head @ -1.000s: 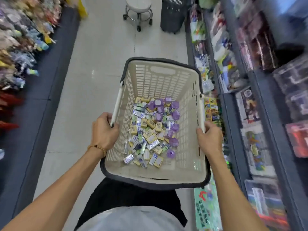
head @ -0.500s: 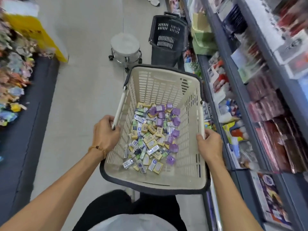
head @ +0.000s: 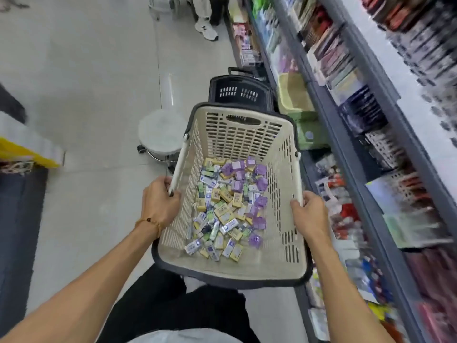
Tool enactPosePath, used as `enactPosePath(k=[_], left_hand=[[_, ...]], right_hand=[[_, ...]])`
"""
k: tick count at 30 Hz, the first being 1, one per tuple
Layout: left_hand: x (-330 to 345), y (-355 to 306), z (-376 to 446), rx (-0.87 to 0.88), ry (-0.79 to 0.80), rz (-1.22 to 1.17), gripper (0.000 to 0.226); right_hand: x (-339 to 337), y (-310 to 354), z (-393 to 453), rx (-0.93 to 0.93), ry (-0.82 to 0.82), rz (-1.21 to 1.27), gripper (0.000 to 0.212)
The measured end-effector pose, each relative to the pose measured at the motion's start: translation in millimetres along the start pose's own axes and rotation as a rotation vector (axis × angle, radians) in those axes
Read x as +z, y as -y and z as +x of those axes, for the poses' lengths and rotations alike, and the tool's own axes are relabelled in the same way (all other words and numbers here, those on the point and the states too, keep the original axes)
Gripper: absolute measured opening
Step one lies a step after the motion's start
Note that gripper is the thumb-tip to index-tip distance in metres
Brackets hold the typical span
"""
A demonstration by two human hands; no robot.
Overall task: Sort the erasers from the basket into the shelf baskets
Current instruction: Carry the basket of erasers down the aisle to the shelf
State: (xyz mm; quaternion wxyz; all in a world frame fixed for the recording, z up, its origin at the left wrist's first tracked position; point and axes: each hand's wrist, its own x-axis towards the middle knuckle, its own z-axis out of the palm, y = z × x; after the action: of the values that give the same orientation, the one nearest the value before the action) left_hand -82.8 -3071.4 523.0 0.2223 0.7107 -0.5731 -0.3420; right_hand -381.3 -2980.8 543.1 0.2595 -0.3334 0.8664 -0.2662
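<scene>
A beige slotted basket [head: 272, 263] with a dark rim hangs in front of me over the aisle floor. A heap of small erasers [head: 227, 206] in yellow, purple, white and green wrappers lies on its bottom. My left hand [head: 160, 201] grips the white handle on the basket's left rim. My right hand [head: 310, 214] grips the handle on the right rim. Shelves [head: 356, 149] of stationery run along my right; the shelf baskets on them are too blurred to pick out.
A white round stool on castors [head: 159, 134] stands just beyond the basket on the left. A black shopping basket [head: 239, 91] sits on the floor behind it, by the shelf. Another person's feet [head: 206, 30] show at the far end. A dark display runs along the left.
I have walked forward along the aisle: the stool and the black basket are now much closer, right behind my basket. Both hands keep the same grip on the handles.
</scene>
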Motion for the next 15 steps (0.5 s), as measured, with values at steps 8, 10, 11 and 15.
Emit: enactPosePath(k=[8, 10, 11, 15], left_hand=[[51.8, -56.9, 255.6, 0.074, 0.086, 0.0, 0.018], [66.6, -69.0, 307.2, 0.075, 0.088, 0.007, 0.016], [74.9, -74.2, 331.2, 0.076, 0.087, 0.014, 0.015], [123.7, -91.4, 422.4, 0.036, 0.101, 0.008, 0.011]], right_hand=[[76.0, 110.0, 197.4, 0.039, -0.075, -0.052, 0.018], [91.3, 130.2, 245.5, 0.044, -0.085, -0.09, 0.012], [97.7, 138.5, 269.4, 0.038, -0.09, -0.106, 0.008], [124.3, 157.9, 366.4, 0.018, -0.094, -0.144, 0.02]])
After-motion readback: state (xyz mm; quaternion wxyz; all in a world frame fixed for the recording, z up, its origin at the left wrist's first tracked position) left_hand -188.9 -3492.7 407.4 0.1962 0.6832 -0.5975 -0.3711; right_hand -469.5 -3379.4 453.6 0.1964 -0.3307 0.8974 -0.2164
